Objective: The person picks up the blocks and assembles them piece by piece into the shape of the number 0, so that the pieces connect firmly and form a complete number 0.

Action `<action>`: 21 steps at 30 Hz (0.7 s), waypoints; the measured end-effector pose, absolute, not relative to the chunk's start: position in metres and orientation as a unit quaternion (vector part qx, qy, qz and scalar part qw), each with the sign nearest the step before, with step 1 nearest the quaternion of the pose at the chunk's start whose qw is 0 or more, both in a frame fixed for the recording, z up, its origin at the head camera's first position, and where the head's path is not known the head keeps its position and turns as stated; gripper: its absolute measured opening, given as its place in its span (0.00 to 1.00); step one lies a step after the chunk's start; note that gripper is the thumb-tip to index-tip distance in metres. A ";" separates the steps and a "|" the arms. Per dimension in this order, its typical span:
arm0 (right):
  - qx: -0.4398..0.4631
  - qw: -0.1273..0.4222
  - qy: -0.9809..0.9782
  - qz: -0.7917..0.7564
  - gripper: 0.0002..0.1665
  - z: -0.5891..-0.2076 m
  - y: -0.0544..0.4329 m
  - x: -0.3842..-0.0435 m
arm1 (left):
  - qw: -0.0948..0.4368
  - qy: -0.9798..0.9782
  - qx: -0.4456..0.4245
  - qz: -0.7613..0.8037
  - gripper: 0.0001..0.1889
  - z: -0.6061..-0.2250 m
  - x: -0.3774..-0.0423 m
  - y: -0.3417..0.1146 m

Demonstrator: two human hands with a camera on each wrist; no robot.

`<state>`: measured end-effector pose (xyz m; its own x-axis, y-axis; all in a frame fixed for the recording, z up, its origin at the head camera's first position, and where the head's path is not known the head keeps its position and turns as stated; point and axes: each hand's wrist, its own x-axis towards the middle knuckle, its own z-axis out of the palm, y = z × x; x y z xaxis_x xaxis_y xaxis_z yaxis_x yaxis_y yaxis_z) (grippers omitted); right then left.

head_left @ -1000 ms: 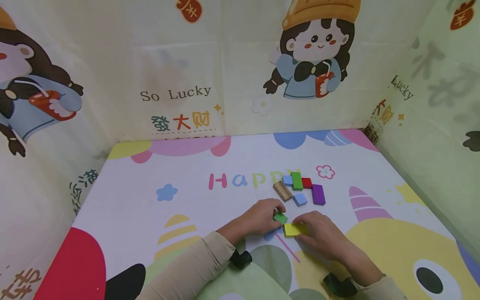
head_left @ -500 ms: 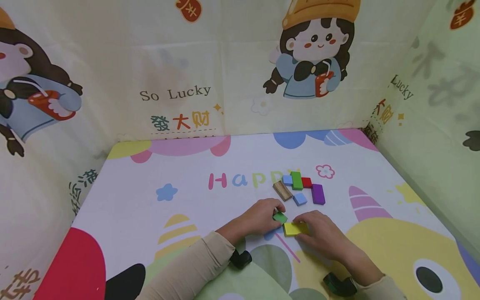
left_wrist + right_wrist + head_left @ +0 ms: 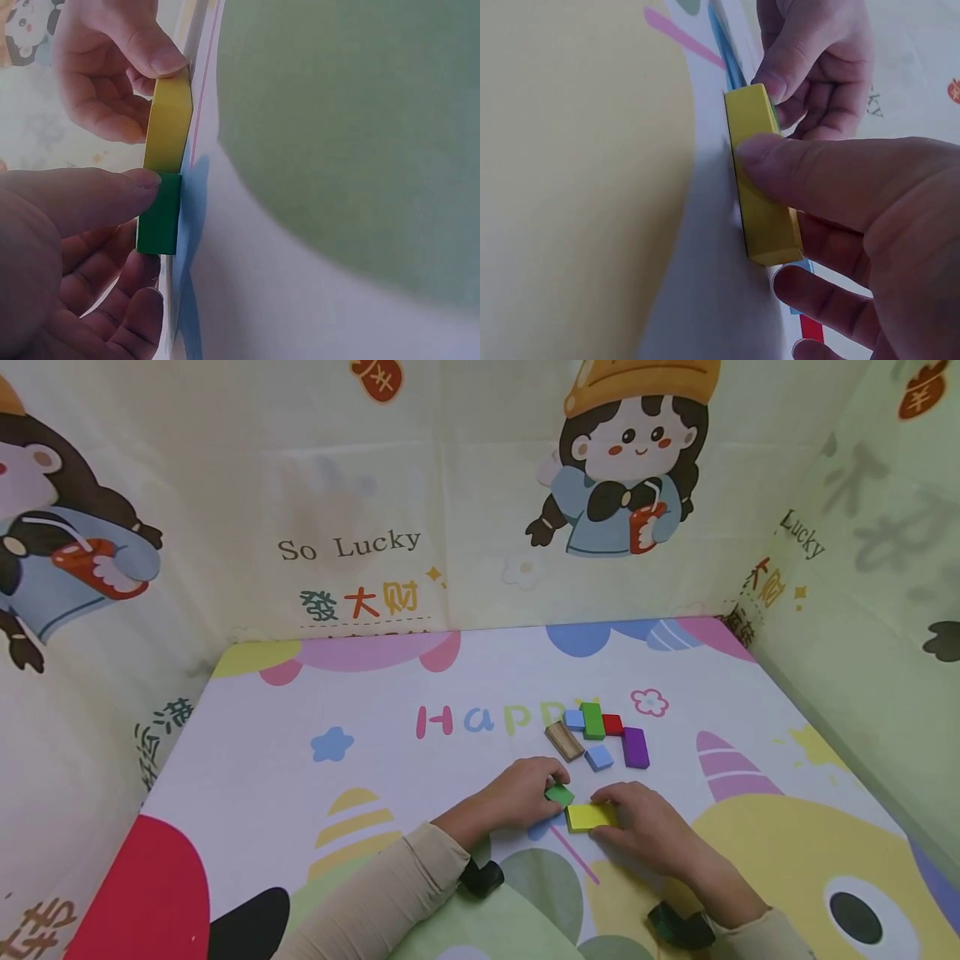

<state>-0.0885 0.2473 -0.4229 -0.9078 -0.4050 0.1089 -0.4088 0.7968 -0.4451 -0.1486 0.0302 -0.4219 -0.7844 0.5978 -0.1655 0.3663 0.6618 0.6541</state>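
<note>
the table (image 3: 390,693), with its flat printed cover, runs under and beyond both my hands. my right hand (image 3: 652,827) is grasping the yellow block (image 3: 585,818), thumb on its near side and fingers on its far side. my left hand (image 3: 517,795) is grasping the green block (image 3: 559,794) between thumb and fingers. neither hand is released.

the yellow block is low over the table, between my hands, its free end pointing to my left. i judge it light and rigid, likely painted wood: no give under a pinch, little risk of breakage, somewhat slick on its smooth faces. recommended hold: the two long sides, toward the right-hand end, as now, leaving the left end free.

beyond my right hand lies the purple block (image 3: 636,748). beyond my left fingertips lies the wood block (image 3: 564,741), set slantwise; its bare-looking grain should grip better than paint. farther out, the far green block (image 3: 592,721) lies between the far blue block (image 3: 573,720) and the red block (image 3: 612,725).

the green block sits at the left end of the yellow block; contact appears likely, not confirmed. being short, it offers little to hold: opposite sides, fingertips only. beyond the gap between my hands lies the near blue block (image 3: 599,758), probably equally light.
</note>
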 end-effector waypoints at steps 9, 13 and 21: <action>0.185 -0.014 -0.947 0.262 0.22 -0.415 0.251 -0.089 | 0.190 0.890 0.267 0.318 0.16 -0.420 -0.148 0.030; 0.161 -0.040 -0.949 0.268 0.21 -0.410 0.253 -0.089 | 0.188 0.891 0.266 0.317 0.17 -0.419 -0.148 0.030; 0.152 -0.050 -0.948 0.276 0.19 -0.407 0.256 -0.089 | 0.166 0.891 0.289 0.310 0.14 -0.414 -0.147 0.028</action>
<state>-0.0892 0.2563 -0.4075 -0.9486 -0.3164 -0.0114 -0.2606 0.8008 -0.5393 -0.1473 0.0281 -0.4136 -0.7785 0.6167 -0.1164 0.4110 0.6411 0.6481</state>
